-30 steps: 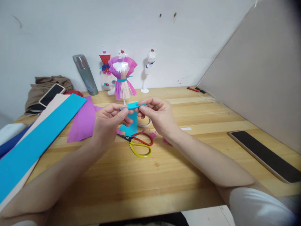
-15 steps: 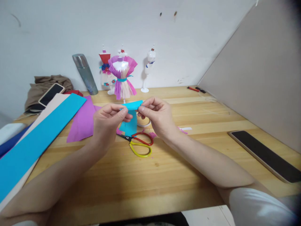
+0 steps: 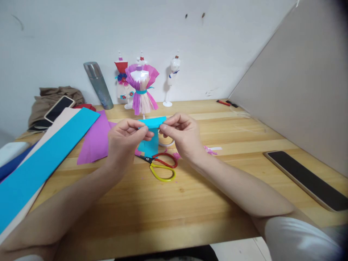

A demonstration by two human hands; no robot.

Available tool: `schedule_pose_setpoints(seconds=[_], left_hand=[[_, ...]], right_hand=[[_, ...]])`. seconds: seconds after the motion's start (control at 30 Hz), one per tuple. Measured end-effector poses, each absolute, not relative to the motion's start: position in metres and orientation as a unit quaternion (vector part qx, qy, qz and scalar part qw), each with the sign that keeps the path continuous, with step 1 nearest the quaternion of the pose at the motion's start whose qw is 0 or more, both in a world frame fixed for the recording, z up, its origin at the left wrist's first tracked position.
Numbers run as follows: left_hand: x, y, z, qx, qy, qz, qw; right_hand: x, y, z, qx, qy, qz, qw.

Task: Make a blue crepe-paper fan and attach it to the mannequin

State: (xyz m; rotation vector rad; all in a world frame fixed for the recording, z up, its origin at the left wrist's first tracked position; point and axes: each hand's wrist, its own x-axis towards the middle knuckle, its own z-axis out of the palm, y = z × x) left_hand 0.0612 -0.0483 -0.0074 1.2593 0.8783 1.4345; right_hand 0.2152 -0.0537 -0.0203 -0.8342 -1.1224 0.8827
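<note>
Between my two hands a small strip of blue crepe paper [image 3: 153, 122] is stretched sideways, folded along its length. My left hand [image 3: 123, 145] pinches its left end with thumb and fingers. The right end is pinched by my right hand [image 3: 182, 136]. Beneath, another blue paper piece [image 3: 148, 145] lies on the table, partly covered by my left fingers. Scissors with one red and one yellow handle [image 3: 160, 166] rest just below, blades pointing left. A white ring-shaped thing [image 3: 167, 142] shows partly behind my right hand.
A mini dress form in a purple and pale pink paper dress [image 3: 141, 87] stands behind, with other forms around it. Blue paper [image 3: 51, 163] and purple paper [image 3: 96, 139] lie left, near a leaning flask [image 3: 99, 87]. A phone [image 3: 307, 179] lies right. Pink scraps [image 3: 210, 150] dot the wooden table [image 3: 190, 214].
Almost nothing differs. Both hands keep their pinch on the blue strip, and its right end shows slightly more beside the right fingers.
</note>
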Motion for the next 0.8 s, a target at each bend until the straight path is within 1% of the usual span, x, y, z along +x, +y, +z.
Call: schedule_pose_setpoints(seconds=[0.23, 0.43, 0.57, 0.8], left_hand=[[0.062, -0.0489, -0.0056, 0.516, 0.349, 0.597, 0.505], [0.0622, -0.0479, -0.0072, 0.52, 0.351, 0.6, 0.496], [0.0603, -0.0438, -0.011, 0.543, 0.346, 0.607, 0.466], [0.0557, -0.0394, -0.013, 0.598, 0.355, 0.611, 0.378]], right_hand=[[0.2142, -0.0524, -0.0236, -0.358, -0.489, 0.418, 0.677], [0.2154, -0.0518, -0.0251, -0.368, -0.507, 0.392, 0.673], [0.2165, -0.052, -0.0258, -0.357, -0.527, 0.369, 0.678], [0.2198, -0.0522, -0.0266, -0.338, -0.55, 0.349, 0.679]])
